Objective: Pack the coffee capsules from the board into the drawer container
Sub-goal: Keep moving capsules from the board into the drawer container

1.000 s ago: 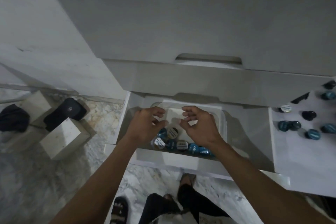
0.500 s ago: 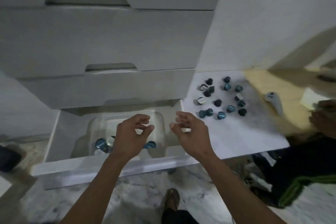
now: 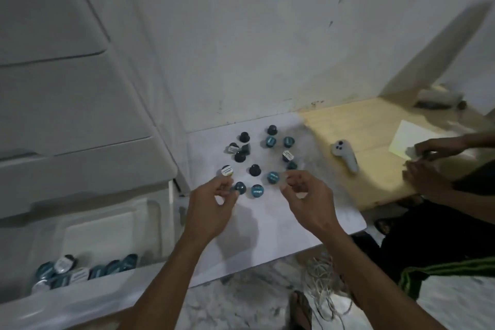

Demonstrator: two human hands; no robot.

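Several teal and black coffee capsules [image 3: 271, 141] lie scattered on the white board [image 3: 270, 230]. My left hand [image 3: 211, 205] hovers at the near left of the cluster, its curled thumb and fingertips right beside a dark teal capsule [image 3: 240, 187]. My right hand [image 3: 308, 195] hangs loosely curled and holds nothing, just near of another teal capsule [image 3: 273, 177]. At lower left the open drawer [image 3: 88, 300] holds the clear container [image 3: 156, 225], with several capsules [image 3: 80, 273] along its near side.
A white hand controller [image 3: 345, 156] lies on the wooden floor panel [image 3: 375, 169] right of the board. Another person's hands [image 3: 428, 161] work at the far right by a paper sheet. A cable tangle [image 3: 321, 276] and my sandalled foot [image 3: 301, 311] are on the marble floor.
Both hands left the drawer container and swung right to the board. The view turned with them, so the capsule cluster is now central and the drawer sits at lower left.
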